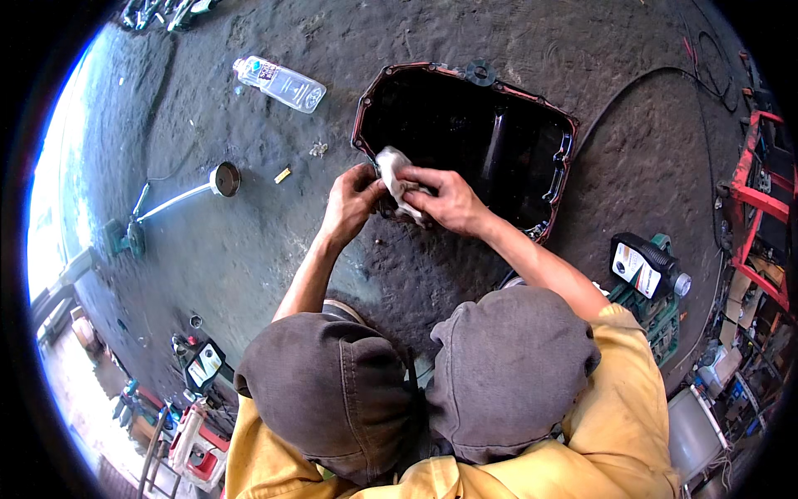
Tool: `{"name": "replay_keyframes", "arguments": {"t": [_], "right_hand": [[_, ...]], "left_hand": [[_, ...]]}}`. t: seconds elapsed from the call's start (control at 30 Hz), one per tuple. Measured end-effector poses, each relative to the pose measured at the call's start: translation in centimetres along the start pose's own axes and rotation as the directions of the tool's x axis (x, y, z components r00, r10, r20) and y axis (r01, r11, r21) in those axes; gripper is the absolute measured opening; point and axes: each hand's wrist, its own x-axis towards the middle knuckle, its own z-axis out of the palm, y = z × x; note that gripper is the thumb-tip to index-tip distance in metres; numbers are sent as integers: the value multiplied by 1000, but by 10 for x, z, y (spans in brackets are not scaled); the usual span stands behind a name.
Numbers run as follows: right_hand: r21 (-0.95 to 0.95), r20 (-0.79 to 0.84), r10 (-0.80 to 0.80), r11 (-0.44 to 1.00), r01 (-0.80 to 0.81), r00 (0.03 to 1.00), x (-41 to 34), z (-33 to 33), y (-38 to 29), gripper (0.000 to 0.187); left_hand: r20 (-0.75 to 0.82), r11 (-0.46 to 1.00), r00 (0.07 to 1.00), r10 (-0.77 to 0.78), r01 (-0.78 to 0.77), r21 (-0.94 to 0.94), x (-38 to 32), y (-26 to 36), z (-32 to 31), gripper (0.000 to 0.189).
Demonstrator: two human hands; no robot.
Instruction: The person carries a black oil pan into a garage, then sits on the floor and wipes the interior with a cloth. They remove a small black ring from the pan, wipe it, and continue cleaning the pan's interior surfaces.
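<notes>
An engine oil pan, dark inside with a reddish flange, lies open side up on the ground before me. My right hand pinches a white rag against the pan's near left corner. My left hand is at the same corner, its thumb and fingers by the rim and the rag's edge; whether it grips the rim or the cloth is hard to tell. A dark round disc with a centre hole rests on the far flange.
Around me are a clear plastic bottle, a cordless tool, a round metal cup, a black oil bottle on a green case, a cable, a red metal frame and another oil bottle.
</notes>
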Motion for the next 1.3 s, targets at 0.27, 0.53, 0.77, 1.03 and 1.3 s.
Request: {"name": "replay_keyframes", "arguments": {"t": [0.27, 0.53, 0.77, 1.03, 1.3], "right_hand": [[-460, 24, -283, 848, 262, 959, 18, -12, -19, 27], [-462, -268, -399, 852, 247, 877, 81, -9, -21, 21], [-526, 24, -103, 844, 101, 994, -19, -6, 33, 13], [-931, 116, 156, 362, 53, 981, -117, -106, 12, 11], [-922, -303, -175, 303, -241, 937, -83, -114, 37, 18]], "left_hand": [[-7, 995, 999, 47, -46, 83, 7, -6, -4, 24], [0, 998, 999, 48, -48, 41, 6, -2, 3, 23], [-83, 999, 996, 15, -17, -32, 6, -15, 4, 18], [-84, 1000, 996, 4, -2, 24, -6, -15, 7, 21], [-75, 994, 997, 36, -28, 106, -8, -10, 12, 24]]}}
